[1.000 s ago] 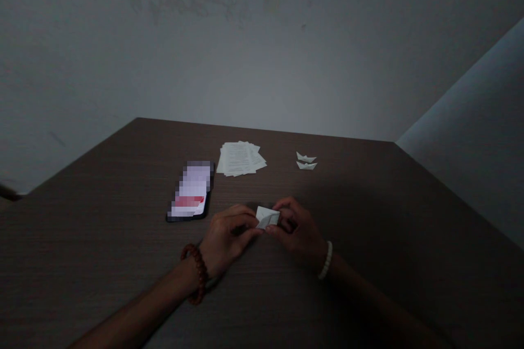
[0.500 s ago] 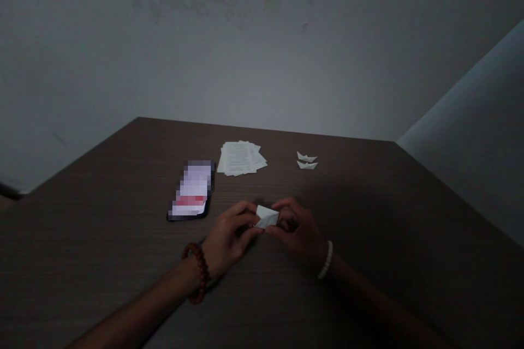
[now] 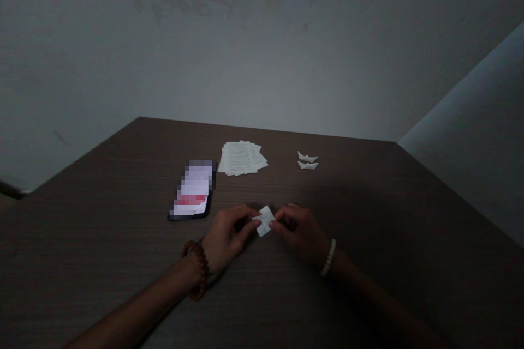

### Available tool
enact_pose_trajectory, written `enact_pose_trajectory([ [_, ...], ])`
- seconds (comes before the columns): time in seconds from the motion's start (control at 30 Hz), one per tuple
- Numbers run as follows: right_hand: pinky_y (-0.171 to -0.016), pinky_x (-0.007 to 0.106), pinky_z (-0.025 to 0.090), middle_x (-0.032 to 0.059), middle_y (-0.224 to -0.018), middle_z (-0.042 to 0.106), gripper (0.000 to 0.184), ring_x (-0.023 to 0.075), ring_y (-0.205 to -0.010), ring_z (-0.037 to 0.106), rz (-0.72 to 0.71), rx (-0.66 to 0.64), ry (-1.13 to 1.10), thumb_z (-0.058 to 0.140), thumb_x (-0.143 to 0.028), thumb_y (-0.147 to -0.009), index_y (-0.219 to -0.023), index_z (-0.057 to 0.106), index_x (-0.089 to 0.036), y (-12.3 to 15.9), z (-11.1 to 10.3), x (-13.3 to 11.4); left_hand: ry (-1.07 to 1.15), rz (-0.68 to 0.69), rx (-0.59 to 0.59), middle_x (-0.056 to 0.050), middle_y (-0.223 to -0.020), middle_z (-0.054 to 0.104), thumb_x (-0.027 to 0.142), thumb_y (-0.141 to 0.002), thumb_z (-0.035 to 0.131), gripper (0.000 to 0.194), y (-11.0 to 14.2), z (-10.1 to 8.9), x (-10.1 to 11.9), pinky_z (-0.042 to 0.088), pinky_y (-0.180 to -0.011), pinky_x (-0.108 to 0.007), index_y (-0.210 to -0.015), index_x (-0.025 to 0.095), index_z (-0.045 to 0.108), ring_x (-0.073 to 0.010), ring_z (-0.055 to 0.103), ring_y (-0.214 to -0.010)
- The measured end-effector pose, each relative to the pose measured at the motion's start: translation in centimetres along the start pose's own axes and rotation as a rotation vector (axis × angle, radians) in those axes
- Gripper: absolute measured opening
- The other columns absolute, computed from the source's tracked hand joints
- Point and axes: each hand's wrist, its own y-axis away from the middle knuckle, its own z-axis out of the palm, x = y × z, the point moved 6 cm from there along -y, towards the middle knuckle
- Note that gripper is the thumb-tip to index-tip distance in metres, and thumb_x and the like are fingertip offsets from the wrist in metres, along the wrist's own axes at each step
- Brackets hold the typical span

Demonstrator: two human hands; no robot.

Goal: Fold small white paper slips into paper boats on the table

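1. Between the two hands, low over the table (image 3: 368, 262), sits the small folded paper (image 3: 265, 221): left hand (image 3: 227, 234) and right hand (image 3: 301, 229) each pinch an edge.
2. Pull too hard and it could tear.
3. Dim light; a crease may land crooked.
4. A slip drops it, well short of the two paper boats (image 3: 307, 161).

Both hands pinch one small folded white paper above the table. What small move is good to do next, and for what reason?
Probably pull the two sides gently apart. The left hand and the right hand each pinch one side of the small folded paper, which looks compact and diamond-shaped. Two finished paper boats lie farther back on the table, so opening it out seems the likely step.
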Motion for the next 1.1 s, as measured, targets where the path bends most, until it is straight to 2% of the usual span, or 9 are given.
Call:
enact_pose_trajectory([
  [0.1,-0.069,0.028,0.04,0.0017,-0.075,0.059,0.013,0.0146,-0.072,0.052,-0.098,-0.016,0.047,0.062,-0.021,-0.082,-0.069,0.058,-0.018,0.0,0.0,-0.7,-0.039,0.04,-0.032,-0.003,-0.079,0.063,0.026,-0.087,0.054,0.016,-0.2,0.1,0.1,0.043,-0.069,-0.028,-0.082,0.017,0.066,-0.0172,0.056,-0.077],
  [0.2,-0.075,0.03,0.041,0.0037,-0.084,0.06,0.007,0.0172,-0.082,0.054,-0.127,0.005,0.072,0.066,-0.019,-0.078,-0.073,0.061,-0.018,0.1,-0.1,-0.8,-0.112,0.122,-0.047,-0.005,-0.083,0.06,0.025,-0.086,0.056,0.017,-0.3,0.3,0.1,0.043,-0.076,-0.033,-0.074,0.017,0.066,-0.0196,0.053,-0.085],
  [0.27,-0.077,0.031,0.042,0.0042,-0.088,0.061,0.005,0.0174,-0.086,0.055,-0.151,0.009,0.059,0.068,-0.018,-0.076,-0.077,0.063,-0.019,0.1,0.0,-0.8,-0.171,0.128,-0.043,-0.005,-0.084,0.057,0.024,-0.086,0.056,0.018,-0.3,0.4,-0.3,0.042,-0.076,-0.034,-0.072,0.018,0.066,-0.0202,0.051,-0.086],
  [0.4,-0.074,0.031,0.043,0.0031,-0.084,0.068,0.005,0.0163,-0.078,0.058,-0.181,-0.035,0.017,0.068,-0.019,-0.077,-0.08,0.065,-0.02,0.0,0.4,-0.7,-0.23,0.135,-0.041,-0.004,-0.086,0.055,0.022,-0.084,0.058,0.014,-0.2,0.6,-1.0,0.041,-0.077,-0.035,-0.073,0.018,0.064,-0.0206,0.049,-0.087],
  [0.6,-0.069,0.03,0.043,0.0002,-0.074,0.07,0.02,0.0156,-0.067,0.057,-0.064,0.016,0.055,0.07,-0.016,-0.075,-0.094,0.066,-0.021,-0.1,0.5,0.4,-0.274,0.113,-0.017,-0.005,-0.085,0.058,0.021,-0.081,0.063,0.006,-0.2,0.5,-0.9,0.041,-0.077,-0.036,-0.077,0.017,0.065,-0.0219,0.049,-0.087],
  [0.83,-0.061,0.026,0.041,-0.001,-0.07,0.068,0.02,0.0142,-0.061,0.055,-0.044,0.03,0.101,0.069,-0.015,-0.073,-0.091,0.064,-0.022,-0.2,0.8,0.4,-0.286,0.094,0.0,-0.005,-0.082,0.06,0.021,-0.08,0.064,0.009,-0.4,0.4,-0.7,0.042,-0.075,-0.035,-0.074,0.018,0.069,-0.0222,0.05,-0.086],
  [1.1,-0.06,0.025,0.042,-0.0005,-0.074,0.069,0.022,0.0136,-0.062,0.057,-0.02,0.051,0.095,0.07,-0.016,-0.072,-0.091,0.062,-0.021,-0.1,0.6,0.3,-0.305,0.054,0.032,-0.006,-0.08,0.061,0.021,-0.077,0.065,0.009,-0.6,0.1,-0.6,0.041,-0.074,-0.037,-0.07,0.02,0.071,-0.0232,0.05,-0.083],
])
